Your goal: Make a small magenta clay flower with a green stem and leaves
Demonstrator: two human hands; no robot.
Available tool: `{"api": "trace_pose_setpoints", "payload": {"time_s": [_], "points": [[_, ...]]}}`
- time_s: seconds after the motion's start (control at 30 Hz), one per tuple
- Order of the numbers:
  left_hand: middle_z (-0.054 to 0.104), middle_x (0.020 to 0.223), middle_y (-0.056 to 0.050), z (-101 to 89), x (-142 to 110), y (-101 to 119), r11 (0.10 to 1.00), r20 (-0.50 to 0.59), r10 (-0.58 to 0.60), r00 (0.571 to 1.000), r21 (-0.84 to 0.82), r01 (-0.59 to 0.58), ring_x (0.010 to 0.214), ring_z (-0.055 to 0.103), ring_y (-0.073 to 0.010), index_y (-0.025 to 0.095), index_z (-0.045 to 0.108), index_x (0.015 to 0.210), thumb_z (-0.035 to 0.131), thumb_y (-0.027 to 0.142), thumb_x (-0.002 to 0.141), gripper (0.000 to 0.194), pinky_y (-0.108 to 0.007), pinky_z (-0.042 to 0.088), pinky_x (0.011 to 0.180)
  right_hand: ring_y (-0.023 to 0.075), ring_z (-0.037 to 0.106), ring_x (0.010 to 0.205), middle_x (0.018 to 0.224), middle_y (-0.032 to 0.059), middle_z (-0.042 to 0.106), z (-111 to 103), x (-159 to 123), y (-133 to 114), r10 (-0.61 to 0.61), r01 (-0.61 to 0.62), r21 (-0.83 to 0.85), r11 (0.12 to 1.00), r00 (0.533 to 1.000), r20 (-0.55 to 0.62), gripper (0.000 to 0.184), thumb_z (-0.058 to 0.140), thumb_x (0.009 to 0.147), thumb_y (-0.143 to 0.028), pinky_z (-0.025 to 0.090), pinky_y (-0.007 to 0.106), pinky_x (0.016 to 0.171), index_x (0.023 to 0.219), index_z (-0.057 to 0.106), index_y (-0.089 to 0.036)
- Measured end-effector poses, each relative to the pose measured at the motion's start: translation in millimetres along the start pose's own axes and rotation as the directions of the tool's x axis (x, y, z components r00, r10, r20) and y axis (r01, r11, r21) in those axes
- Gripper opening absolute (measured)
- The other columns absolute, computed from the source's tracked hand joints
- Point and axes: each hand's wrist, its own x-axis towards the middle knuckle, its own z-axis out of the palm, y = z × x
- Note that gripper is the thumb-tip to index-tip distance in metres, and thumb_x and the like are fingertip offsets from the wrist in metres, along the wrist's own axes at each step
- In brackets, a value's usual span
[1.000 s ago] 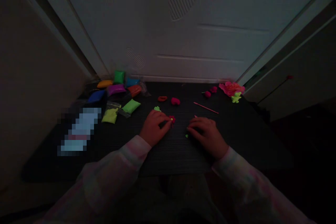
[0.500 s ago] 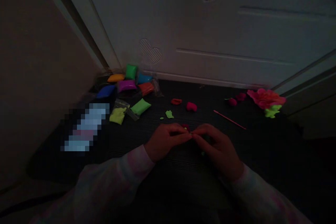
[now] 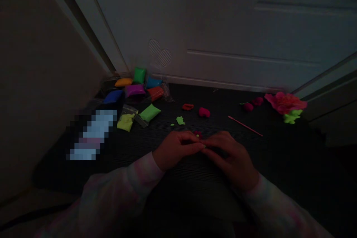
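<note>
at the left of the frame, a blurred-out bright panel [image 3: 93,134] is lying on the dark tabletop [image 3: 290,160]. colored packets [image 3: 135,90] are clustering at upper left, with a yellow-green packet [image 3: 126,122] and a light green packet [image 3: 150,113] lying nearer. around the center, green scraps [image 3: 180,120], an orange-red piece [image 3: 187,107] and a pink lump [image 3: 204,112] are resting. below them, the left hand [image 3: 174,151] is closing its fingertips on a small pink flower [image 3: 198,134]; the right hand [image 3: 235,161] is meeting it, fingertips pinching a tiny green bit [image 3: 204,146]. right of center, a pink stick [image 3: 245,126] is lying slantwise; dark pink balls [image 3: 248,107], a large pink flower [image 3: 285,102] and a lime figure [image 3: 292,116] are sitting farther right.
</note>
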Motion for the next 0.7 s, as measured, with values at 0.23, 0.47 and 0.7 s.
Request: {"api": "trace_pose_setpoints", "payload": {"time_s": [0.23,0.47,0.7], "points": [[0.061,0.067,0.001,-0.8,0.3,0.5,0.997,-0.045,0.009,0.999,0.08,-0.005,0.061,0.054,-0.0107,0.016,0.065,0.067,0.057,0.027,0.07,0.015,-0.022,0.043,0.058,0.0154,0.057,0.077,0.08,0.0011,0.065,-2.7,-0.6,2.3,0.008,-0.008,-0.021,1.0,1.0,-0.01,0.012,0.057,0.076,-0.025,0.043,0.033,0.07,0.087,0.06,-0.024],[0.061,0.081,-0.004,-30.8,3.8,0.8,0.819,-0.371,0.283,0.885,0.573,-0.021,0.079,0.053,-0.0175,0.015,0.064,0.081,0.054,0.029,0.072,0.019,-0.032,0.042,0.076,0.015,0.057,0.076,0.08,0.0008,0.066,-6.3,1.1,6.5,0.045,-0.047,-0.036,0.998,0.998,-0.047,0.011,0.057,0.076,-0.027,0.044,0.033,0.071,0.086,0.06,-0.023],[0.061,0.075,-0.005,-52.6,11.0,-11.6,0.77,-0.309,0.223,0.925,0.637,0.027,0.079,0.051,-0.0219,0.017,0.067,0.072,0.059,0.021,0.064,0.012,-0.04,0.038,0.08,0.0163,0.059,0.079,0.084,0.0008,0.067,-7.3,3.2,8.6,0.114,-0.118,-0.071,0.99,0.992,-0.062,0.014,0.055,0.076,-0.023,0.044,0.033,0.072,0.088,0.062,-0.024]]}}
